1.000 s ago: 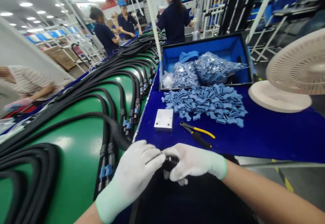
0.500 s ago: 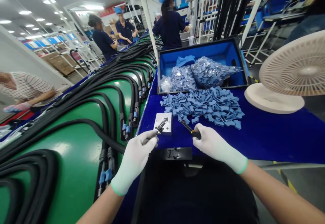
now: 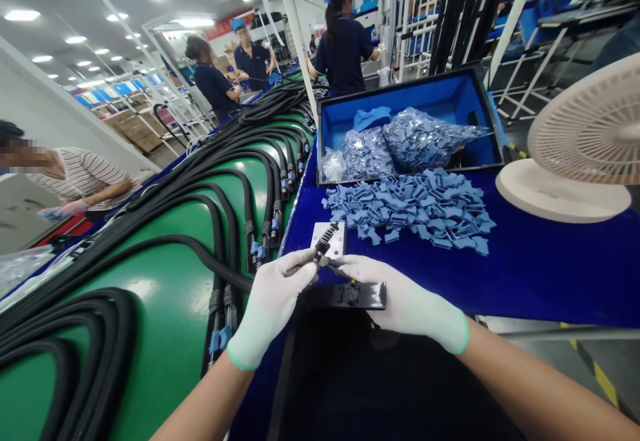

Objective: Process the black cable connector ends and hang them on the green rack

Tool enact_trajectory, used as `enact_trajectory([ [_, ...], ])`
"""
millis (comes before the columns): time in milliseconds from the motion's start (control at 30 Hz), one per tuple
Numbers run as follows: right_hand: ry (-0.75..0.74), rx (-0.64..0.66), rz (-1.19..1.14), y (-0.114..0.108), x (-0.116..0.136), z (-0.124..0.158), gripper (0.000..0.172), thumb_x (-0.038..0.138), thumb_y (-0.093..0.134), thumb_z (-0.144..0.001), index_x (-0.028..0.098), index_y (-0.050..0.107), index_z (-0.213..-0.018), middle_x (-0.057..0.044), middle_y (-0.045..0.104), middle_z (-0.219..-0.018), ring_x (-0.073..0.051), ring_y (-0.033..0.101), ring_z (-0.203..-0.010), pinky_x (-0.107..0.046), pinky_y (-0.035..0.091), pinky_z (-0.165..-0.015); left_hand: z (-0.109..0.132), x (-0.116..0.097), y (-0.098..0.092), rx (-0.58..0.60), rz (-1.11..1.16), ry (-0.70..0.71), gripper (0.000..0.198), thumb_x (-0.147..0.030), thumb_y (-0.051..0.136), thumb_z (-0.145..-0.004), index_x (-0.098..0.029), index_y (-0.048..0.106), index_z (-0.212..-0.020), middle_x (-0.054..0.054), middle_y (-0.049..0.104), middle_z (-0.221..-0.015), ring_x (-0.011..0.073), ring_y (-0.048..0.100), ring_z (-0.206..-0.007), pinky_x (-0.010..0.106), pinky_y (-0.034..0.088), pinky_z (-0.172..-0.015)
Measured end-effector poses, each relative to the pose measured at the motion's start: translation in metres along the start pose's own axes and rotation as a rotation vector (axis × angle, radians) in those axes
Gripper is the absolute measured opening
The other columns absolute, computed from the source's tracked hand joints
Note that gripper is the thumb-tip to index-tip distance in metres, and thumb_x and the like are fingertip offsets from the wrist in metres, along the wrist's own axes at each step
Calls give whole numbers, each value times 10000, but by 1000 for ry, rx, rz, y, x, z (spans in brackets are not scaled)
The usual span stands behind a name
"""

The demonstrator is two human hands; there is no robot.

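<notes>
Holding: left hand (image 3: 273,301) pinches the cable connector (image 3: 325,244) over the metal plate (image 3: 330,241).
Right hand (image 3: 400,297): fingers closed on pliers (image 3: 334,267) (mostly hidden), tips at the connector.
Next: a steady, aligned squeeze.

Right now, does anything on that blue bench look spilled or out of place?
The small blue clips lie in a loose heap on the blue bench, outside the open case that holds the bagged ones. Nothing looks damaged.

no readable text, far red banner too blurred
</notes>
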State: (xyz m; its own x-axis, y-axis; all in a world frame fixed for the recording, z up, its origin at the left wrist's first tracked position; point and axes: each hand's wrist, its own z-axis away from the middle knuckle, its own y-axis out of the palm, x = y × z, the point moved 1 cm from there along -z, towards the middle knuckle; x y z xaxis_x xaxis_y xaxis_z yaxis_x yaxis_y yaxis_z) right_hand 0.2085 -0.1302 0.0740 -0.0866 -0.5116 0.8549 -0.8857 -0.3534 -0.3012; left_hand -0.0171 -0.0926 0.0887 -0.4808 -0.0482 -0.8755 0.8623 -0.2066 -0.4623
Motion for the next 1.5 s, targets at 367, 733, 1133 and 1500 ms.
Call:
enact_trajectory([
  [367,148,17,281,9,-26,16,131,169,628,-883,199,655,-1009,-95,687,-1050,-241,657,-947,-405,565,-885,-11,-11,6,79,-11,75,420,-402,675,-928,-225,702,-1308,59,721,-1317,297,673,-1213,434,517,-1109],
  [733,169,-53,101,1,-23,16,443,202,640,-874,214,553,-1308,-99,695,-1216,-260,680,-1073,-390,523,-966,-27,-35,24,189,-181,310,441,-332,576,-990,-261,593,-1426,23,640,-1438,248,599,-1315,376,445,-1168],
  [1133,348,0,461,19,-64,16,92,258,666,-878,204,600,-842,-23,686,-841,-186,623,-777,-290,424,-718,-24,-32,29,102,-139,222,361,-327,604,-982,-323,710,-1327,-42,708,-1348,241,617,-1310,346,454,-1161],
  [1500,428,-178,471,-12,-30,53,602,181,740,-807,212,570,-1384,-132,632,-1358,-330,578,-1223,-518,460,-1046,-25,-17,26,84,180,129,522,-363,771,-855,-173,698,-1335,115,724,-1292,333,672,-1198,470,548,-1066],
])
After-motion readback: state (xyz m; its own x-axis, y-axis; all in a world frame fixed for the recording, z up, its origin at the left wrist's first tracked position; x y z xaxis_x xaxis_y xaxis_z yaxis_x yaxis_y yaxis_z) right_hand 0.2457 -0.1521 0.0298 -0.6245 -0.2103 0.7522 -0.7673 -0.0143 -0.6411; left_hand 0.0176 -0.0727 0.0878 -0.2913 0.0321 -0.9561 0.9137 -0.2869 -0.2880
